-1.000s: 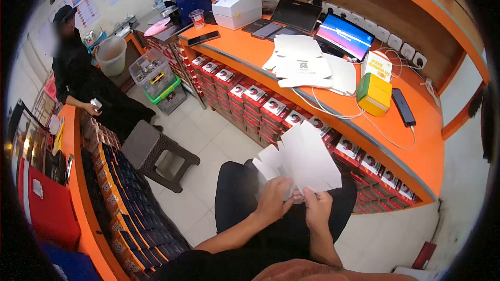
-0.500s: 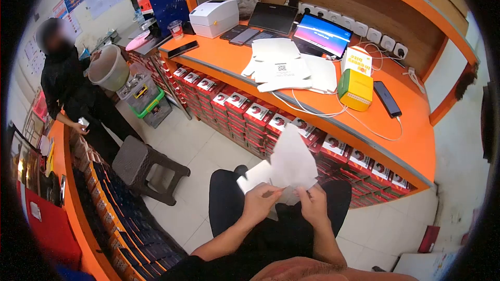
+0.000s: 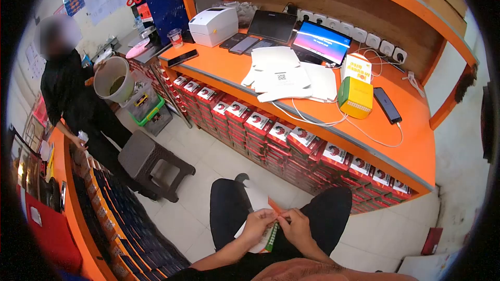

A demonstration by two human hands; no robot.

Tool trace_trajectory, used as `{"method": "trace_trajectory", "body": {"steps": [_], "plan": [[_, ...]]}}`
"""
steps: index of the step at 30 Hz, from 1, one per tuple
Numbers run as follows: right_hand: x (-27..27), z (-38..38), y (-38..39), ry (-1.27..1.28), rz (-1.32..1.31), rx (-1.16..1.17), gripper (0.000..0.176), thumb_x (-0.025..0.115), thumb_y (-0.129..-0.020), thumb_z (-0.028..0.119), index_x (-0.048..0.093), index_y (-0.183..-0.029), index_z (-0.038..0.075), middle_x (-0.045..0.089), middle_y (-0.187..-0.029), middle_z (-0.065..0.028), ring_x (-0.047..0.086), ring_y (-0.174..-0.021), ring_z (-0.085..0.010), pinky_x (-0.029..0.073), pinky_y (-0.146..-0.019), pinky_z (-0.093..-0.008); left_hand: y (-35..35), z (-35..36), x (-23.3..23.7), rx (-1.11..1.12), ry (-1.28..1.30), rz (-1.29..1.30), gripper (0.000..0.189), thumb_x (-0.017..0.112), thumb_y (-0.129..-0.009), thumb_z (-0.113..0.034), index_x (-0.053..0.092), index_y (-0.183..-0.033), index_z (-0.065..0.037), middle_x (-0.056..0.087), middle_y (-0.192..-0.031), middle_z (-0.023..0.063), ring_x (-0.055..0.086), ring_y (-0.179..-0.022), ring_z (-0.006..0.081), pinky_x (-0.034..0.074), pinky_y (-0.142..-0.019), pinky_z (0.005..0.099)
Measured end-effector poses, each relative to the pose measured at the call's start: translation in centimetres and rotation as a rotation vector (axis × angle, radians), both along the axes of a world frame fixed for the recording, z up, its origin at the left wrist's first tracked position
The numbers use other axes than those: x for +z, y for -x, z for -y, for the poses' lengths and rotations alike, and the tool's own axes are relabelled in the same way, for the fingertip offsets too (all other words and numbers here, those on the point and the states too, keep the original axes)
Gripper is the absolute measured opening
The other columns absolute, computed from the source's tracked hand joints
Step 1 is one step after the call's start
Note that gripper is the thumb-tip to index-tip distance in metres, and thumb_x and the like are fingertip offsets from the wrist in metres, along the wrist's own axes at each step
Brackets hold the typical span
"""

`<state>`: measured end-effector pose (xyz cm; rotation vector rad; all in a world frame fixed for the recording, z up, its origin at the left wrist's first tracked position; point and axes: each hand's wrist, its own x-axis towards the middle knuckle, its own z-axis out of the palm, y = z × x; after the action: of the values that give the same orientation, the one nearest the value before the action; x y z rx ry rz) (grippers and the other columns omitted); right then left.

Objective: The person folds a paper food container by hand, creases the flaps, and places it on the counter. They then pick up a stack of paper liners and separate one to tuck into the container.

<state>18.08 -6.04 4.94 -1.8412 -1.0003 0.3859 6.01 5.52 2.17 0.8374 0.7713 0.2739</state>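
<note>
Counter (image 3: 416, 138): orange-topped; largest entry and landmark for all places.

Red boxes (image 3: 302, 135): stacked beneath the counter, likely to spare its top.

Dark-clad thighs (image 3: 325, 213): parted, in front of the counter; they seem to serve as a working rest.

Card pile (image 3: 284, 80): white pieces overlapping near the counter's front edge, probably for easy reach.

Card piece (image 3: 256, 198): in front of the counter, between the thighs. Left hand (image 3: 256, 227) and right hand (image 3: 296, 227) meet on it, fingers (image 3: 269, 218) narrow and pinching it, apparently so that each steadies the other's grip.

Appearance of card piece: thin; a broad plain white panel extends towards the counter; an orange flap (image 3: 274, 206) juts out at the fingers; a small green-and-white chequered strip (image 3: 271, 235) shows on the side away from the counter. Number of layers: cannot be told, hands covering the middle.
</note>
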Motion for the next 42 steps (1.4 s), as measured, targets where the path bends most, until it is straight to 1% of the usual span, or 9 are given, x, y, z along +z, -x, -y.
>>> {"method": "trace_trajectory", "body": {"steps": [2,7,14,27,32,35,38,41,42], "plan": [[-1.5,0.4,0.5,-0.011,-0.106,0.006,0.012,0.076,-0.088,0.002,0.068,-0.096,-0.003,0.070,-0.102,-0.0177,0.074,-0.091,-0.0271,0.062,-0.081,-0.0347,0.4,0.2,-0.1,-0.031,-0.001,-0.030,0.017,0.070,-0.098,-0.014,0.071,-0.107,0.000,0.071,-0.091,0.0019,0.060,-0.077,0.0072,0.046,-0.068,0.0219],[-3.9,1.5,0.2,-0.093,-0.297,-0.024,0.012,0.075,-0.090,0.009,0.071,-0.097,0.000,0.070,-0.104,-0.0147,0.070,-0.094,-0.0268,0.056,-0.081,-0.0362,0.2,1.1,-0.5,-0.080,-0.115,-0.053,0.020,0.070,-0.097,-0.012,0.071,-0.112,0.002,0.072,-0.098,0.0029,0.064,-0.083,0.0084,0.050,-0.074,0.0240],[-4.1,2.0,-0.6,-0.136,-0.477,-0.046,0.012,0.073,-0.094,0.011,0.075,-0.099,0.001,0.073,-0.103,-0.0127,0.068,-0.096,-0.0223,0.054,-0.085,-0.0340,-0.3,-0.1,-0.4,-0.256,-0.619,-0.112,0.013,0.068,-0.100,-0.012,0.071,-0.101,0.001,0.073,-0.091,0.0042,0.065,-0.083,0.0089,0.052,-0.077,0.0264],[-2.7,0.7,-1.6,-0.112,-0.504,0.039,0.014,0.075,-0.093,0.013,0.074,-0.099,0.000,0.067,-0.116,-0.0119,0.066,-0.102,-0.0204,0.053,-0.090,-0.0348,0.2,-1.1,-0.7,-0.198,-0.295,0.018,0.005,0.065,-0.100,-0.004,0.064,-0.104,0.000,0.070,-0.096,0.0050,0.065,-0.089,0.0100,0.052,-0.082,0.0257],[-1.9,0.7,-1.5,-0.099,-0.235,0.146,0.014,0.075,-0.093,0.014,0.074,-0.099,0.001,0.063,-0.125,-0.0149,0.068,-0.105,-0.0262,0.054,-0.093,-0.0380,0.3,-0.5,-1.2,-0.065,-0.225,0.028,0.012,0.066,-0.097,0.002,0.061,-0.108,-0.001,0.068,-0.100,0.0061,0.066,-0.091,0.0118,0.054,-0.084,0.0268],[-1.8,0.7,-1.5,-0.106,-0.279,0.169,0.013,0.074,-0.094,0.012,0.075,-0.101,0.002,0.063,-0.132,-0.0177,0.068,-0.110,-0.0303,0.053,-0.096,-0.0392,0.4,-0.2,-1.9,0.031,-0.089,0.100,0.013,0.069,-0.094,0.003,0.062,-0.104,0.000,0.069,-0.097,0.0056,0.068,-0.088,0.0117,0.054,-0.078,0.0229],[-1.2,0.7,-1.6,-0.095,-0.248,0.176,0.012,0.072,-0.094,0.010,0.075,-0.102,0.001,0.061,-0.137,-0.0190,0.067,-0.115,-0.0286,0.053,-0.097,-0.0379,0.3,-0.3,-1.4,0.058,0.027,0.169,0.014,0.070,-0.093,0.004,0.063,-0.104,0.000,0.070,-0.097,0.0067,0.069,-0.088,0.0126,0.055,-0.079,0.0243],[-1.4,0.7,-2.0,-0.148,-0.535,0.159,0.013,0.071,-0.095,0.010,0.075,-0.102,0.000,0.062,-0.137,-0.0183,0.066,-0.117,-0.0243,0.053,-0.098,-0.0357,0.2,-0.8,-0.4,0.004,-0.051,0.146,0.015,0.071,-0.092,0.005,0.065,-0.105,0.001,0.072,-0.097,0.0075,0.070,-0.088,0.0134,0.055,-0.080,0.0254],[-1.2,0.6,-2.1,-0.155,-0.517,0.159,0.013,0.071,-0.096,0.009,0.074,-0.103,-0.001,0.062,-0.138,-0.0184,0.066,-0.117,-0.0235,0.053,-0.098,-0.0355,0.2,-1.1,0.1,-0.029,-0.118,0.124,0.014,0.070,-0.093,0.005,0.065,-0.105,0.001,0.072,-0.097,0.0081,0.070,-0.088,0.0139,0.056,-0.082,0.0269]]}}
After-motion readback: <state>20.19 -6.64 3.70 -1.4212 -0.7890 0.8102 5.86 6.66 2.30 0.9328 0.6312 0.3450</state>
